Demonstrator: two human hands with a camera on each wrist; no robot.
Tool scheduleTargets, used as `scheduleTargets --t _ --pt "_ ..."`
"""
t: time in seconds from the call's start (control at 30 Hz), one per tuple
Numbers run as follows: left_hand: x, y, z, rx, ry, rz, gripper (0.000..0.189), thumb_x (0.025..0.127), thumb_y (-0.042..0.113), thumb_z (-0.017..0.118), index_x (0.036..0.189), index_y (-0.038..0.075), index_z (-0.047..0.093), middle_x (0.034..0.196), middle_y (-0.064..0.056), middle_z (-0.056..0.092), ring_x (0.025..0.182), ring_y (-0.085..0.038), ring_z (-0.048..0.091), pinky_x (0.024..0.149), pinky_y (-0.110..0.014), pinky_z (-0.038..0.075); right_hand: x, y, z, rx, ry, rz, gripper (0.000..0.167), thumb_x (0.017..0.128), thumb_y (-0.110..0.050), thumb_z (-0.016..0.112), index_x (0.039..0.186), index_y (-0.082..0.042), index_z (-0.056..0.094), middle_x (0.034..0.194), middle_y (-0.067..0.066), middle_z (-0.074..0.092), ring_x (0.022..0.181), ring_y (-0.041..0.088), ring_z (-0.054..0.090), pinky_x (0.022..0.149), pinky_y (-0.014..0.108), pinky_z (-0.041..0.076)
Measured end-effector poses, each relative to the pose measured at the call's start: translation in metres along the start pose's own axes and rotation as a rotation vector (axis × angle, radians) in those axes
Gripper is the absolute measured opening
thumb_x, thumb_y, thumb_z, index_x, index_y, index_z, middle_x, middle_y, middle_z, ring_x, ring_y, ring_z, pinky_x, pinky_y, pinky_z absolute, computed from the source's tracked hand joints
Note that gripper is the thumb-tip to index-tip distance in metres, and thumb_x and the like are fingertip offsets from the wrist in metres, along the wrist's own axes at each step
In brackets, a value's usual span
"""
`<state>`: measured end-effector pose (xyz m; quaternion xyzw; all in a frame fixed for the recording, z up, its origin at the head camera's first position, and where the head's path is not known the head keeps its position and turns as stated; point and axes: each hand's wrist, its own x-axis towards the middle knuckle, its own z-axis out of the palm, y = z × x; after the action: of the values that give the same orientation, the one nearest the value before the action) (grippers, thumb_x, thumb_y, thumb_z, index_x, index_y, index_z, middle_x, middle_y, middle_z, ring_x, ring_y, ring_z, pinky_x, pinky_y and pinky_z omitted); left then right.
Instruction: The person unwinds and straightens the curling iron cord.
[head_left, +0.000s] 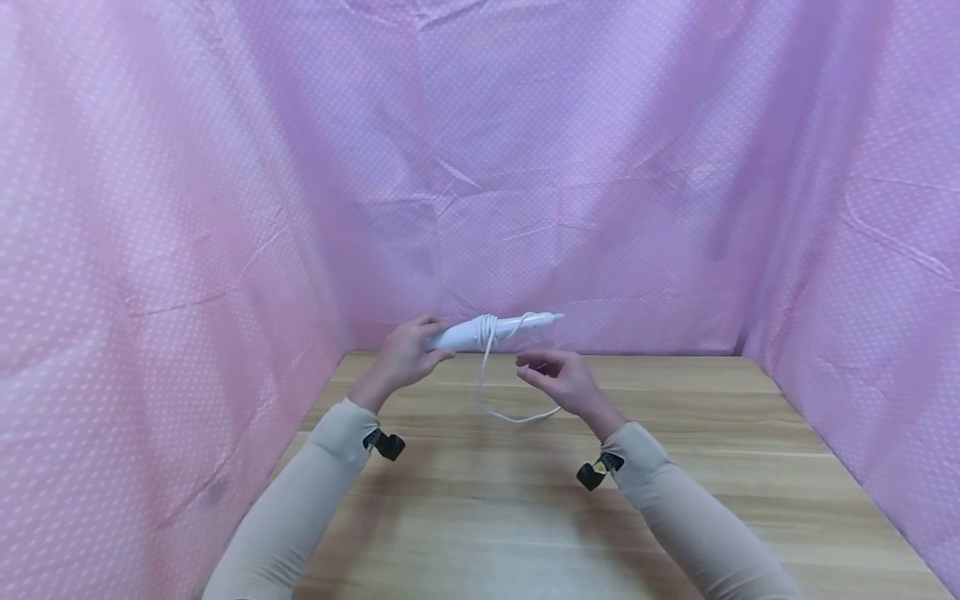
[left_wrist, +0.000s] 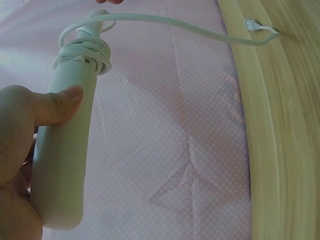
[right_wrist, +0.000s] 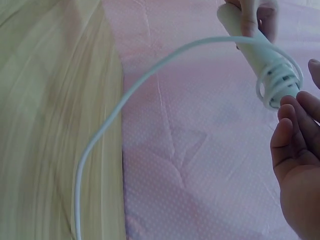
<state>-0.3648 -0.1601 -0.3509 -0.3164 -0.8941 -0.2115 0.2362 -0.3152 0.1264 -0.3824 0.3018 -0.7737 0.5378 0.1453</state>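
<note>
My left hand [head_left: 408,350] grips the thick, rounded end of a white wand-shaped appliance [head_left: 459,335], holding it above the table's far edge. In the left wrist view, the thumb lies along its smooth body. A white cord [left_wrist: 82,52] is wound several times round the appliance's middle. From there a loose length hangs in a curve, with a white plug [left_wrist: 251,24] at its end. My right hand [head_left: 561,379] is close to the narrow end, its fingers loosely bent and holding nothing. In the right wrist view, its fingertips [right_wrist: 286,125] overlap that end; contact is unclear.
A wood-grain table [head_left: 480,500] extends beneath both arms. Pink dotted cloth [head_left: 525,208] hangs behind it and along both sides. Each wrist wears a strap with a small black device, such as the left one [head_left: 390,446].
</note>
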Motion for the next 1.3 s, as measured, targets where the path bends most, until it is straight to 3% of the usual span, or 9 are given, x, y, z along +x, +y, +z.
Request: scheduleTargets --t 0.33,0.53,0.87,1.03,1.3 --pt "0.002 0.003 0.001 0.006 0.022 0.015 0.044 0.078 0.018 0.082 0.119 0.006 0.069 0.110 -0.010 0.067 0.092 -0.027 0.064 0.078 -0.043 0.053 0.008 -0.006 0.029 0.117 0.001 0.077 0.025 0.088 -0.005 0.070 0.109 0.009 0.068 0.102 0.025 0.070 0.086 0.022 0.067 0.074 0.022 0.054" --pt "0.002 0.006 0.001 0.002 0.004 -0.005 0.045 0.080 0.020 0.081 0.121 0.008 0.068 0.112 -0.010 0.066 0.094 -0.027 0.064 0.079 -0.043 0.054 0.011 -0.009 0.042 0.161 0.011 0.113 0.026 0.088 -0.006 0.070 0.110 0.009 0.068 0.104 0.023 0.070 0.086 0.011 0.065 0.076 0.022 0.054" --pt "0.002 0.007 0.004 0.007 0.011 0.009 0.046 0.079 0.020 0.081 0.121 0.007 0.068 0.115 -0.011 0.066 0.096 -0.028 0.065 0.079 -0.044 0.054 0.014 -0.012 0.057 0.208 0.170 0.124 0.017 0.087 -0.008 0.072 0.097 0.005 0.071 0.078 0.007 0.067 0.062 0.004 0.053 0.055 0.018 0.045" --pt "0.002 0.006 0.006 0.014 0.015 0.023 0.044 0.080 0.022 0.081 0.120 0.007 0.069 0.115 -0.010 0.066 0.095 -0.027 0.065 0.078 -0.043 0.055 0.014 -0.015 0.062 0.179 0.244 0.127 0.015 0.086 -0.009 0.074 0.092 0.004 0.072 0.074 0.009 0.066 0.058 0.002 0.051 0.051 0.017 0.042" --pt "-0.002 0.007 0.004 0.017 0.009 0.017 0.044 0.080 0.022 0.081 0.120 0.008 0.068 0.117 -0.011 0.066 0.096 -0.028 0.065 0.079 -0.043 0.055 0.012 -0.028 0.056 0.073 0.260 0.136 0.012 0.086 -0.005 0.072 0.091 0.006 0.071 0.082 0.019 0.070 0.067 0.005 0.057 0.059 0.016 0.047"
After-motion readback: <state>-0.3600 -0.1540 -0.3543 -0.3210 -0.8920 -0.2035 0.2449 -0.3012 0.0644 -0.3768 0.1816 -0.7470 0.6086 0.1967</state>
